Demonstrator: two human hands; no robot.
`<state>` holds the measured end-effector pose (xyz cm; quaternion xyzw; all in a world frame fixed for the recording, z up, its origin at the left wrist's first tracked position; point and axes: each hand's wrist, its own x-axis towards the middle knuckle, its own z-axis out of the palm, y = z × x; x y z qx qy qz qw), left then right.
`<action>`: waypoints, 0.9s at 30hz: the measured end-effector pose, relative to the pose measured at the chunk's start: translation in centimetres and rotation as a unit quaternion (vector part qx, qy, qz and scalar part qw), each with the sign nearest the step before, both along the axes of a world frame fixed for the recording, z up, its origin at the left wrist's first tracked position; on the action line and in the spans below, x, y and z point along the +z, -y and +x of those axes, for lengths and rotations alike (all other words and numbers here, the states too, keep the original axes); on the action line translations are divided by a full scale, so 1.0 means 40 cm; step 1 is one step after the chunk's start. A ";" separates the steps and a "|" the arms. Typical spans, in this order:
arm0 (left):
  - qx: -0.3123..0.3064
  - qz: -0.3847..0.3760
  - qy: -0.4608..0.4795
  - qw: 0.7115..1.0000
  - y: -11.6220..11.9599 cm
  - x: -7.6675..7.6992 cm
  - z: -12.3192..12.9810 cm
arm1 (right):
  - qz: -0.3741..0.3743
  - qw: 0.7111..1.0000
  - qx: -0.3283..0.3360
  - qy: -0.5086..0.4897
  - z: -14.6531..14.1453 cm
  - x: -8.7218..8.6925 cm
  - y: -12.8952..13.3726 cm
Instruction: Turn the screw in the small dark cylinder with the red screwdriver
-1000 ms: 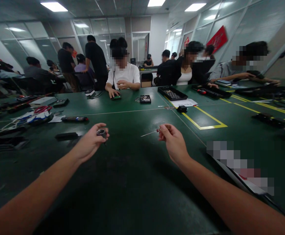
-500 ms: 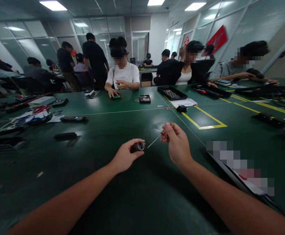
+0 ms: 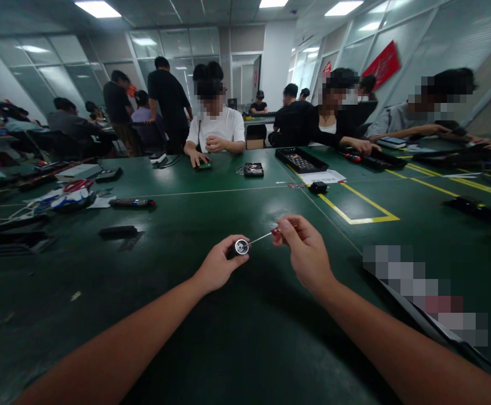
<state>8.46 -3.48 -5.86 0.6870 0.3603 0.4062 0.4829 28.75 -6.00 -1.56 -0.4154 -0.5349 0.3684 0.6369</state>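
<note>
My left hand (image 3: 222, 261) is wrapped round a short dark cylinder (image 3: 241, 247) whose open end, with a bright metal ring, faces me. Between the thumb and fingers of my right hand (image 3: 302, 242) is a screwdriver (image 3: 260, 238) with a thin metal shaft and a reddish handle. Its tip reaches the cylinder's open end; whether it touches anything inside is too small to tell. Most of the handle is hidden by my fingers. Both hands are held above the green table (image 3: 211, 349).
A black tray of small parts (image 3: 300, 160) and a small black block (image 3: 317, 187) lie ahead to the right. Leftward are a dark pen-shaped tool (image 3: 132, 203), a black bar (image 3: 119, 232) and tangled cables (image 3: 74, 194). A person in white (image 3: 215, 129) works across the table.
The screwdriver's tip has come from beside the cylinder to its open end. The cylinder has turned so its opening faces me more. The whole view has shifted slightly.
</note>
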 end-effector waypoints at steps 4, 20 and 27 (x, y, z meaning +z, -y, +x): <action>0.004 -0.001 -0.011 1.000 0.002 0.000 -0.002 | 0.002 0.999 0.005 0.048 -0.006 0.002 0.006; 0.094 0.064 -0.049 0.992 0.013 0.007 0.002 | 0.024 0.991 0.031 0.126 0.002 -0.013 0.018; 0.114 0.083 -0.063 0.988 0.012 0.004 0.005 | 0.032 0.987 0.090 0.127 0.002 -0.015 0.024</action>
